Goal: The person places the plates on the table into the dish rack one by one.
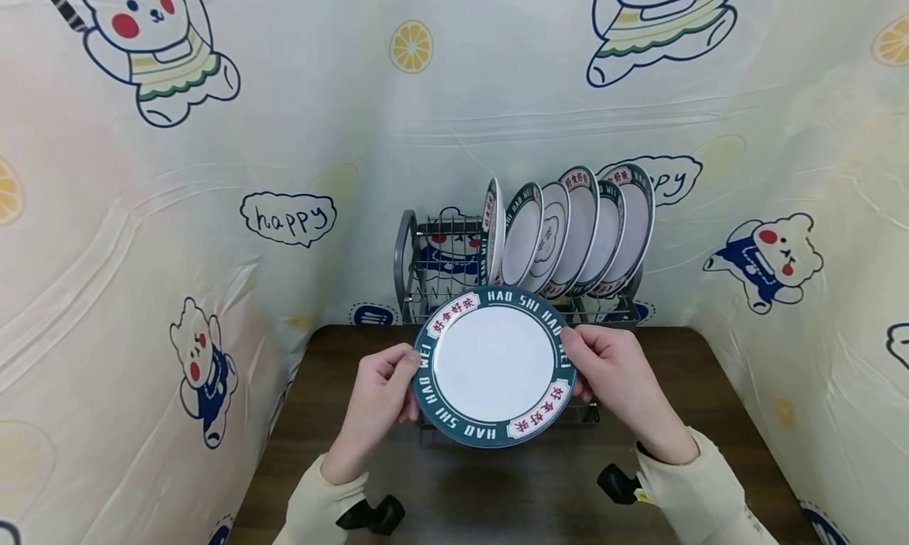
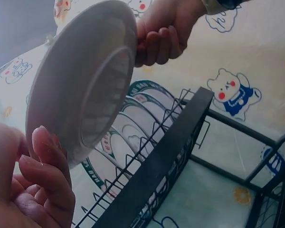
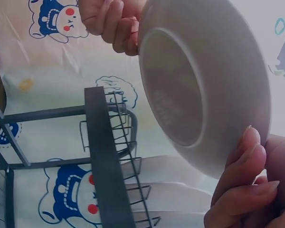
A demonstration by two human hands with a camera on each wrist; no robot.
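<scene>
Between both hands a white plate [image 1: 493,363] with a green lettered rim is held up, its face toward the head camera. My left hand [image 1: 383,399] pinches its left edge, thumb in front and fingers behind. At the opposite edge my right hand [image 1: 618,379] grips it the same way. The plain white underside of the plate [image 2: 92,80] shows in the left wrist view, and again in the right wrist view. Behind the held plate stands a dark wire dish rack [image 1: 408,269], partly hidden by it. Several similar plates [image 1: 575,229] lean upright in the rack's upper tier, toward the right.
The rack stands at the back of a brown wooden table [image 1: 298,450]. Patterned cloth [image 1: 319,119] with bears and orange slices hangs behind and on both sides. In the rack's upper left part, bare wires [image 1: 450,253] show. Black wrist devices [image 1: 372,516] sit at both cuffs.
</scene>
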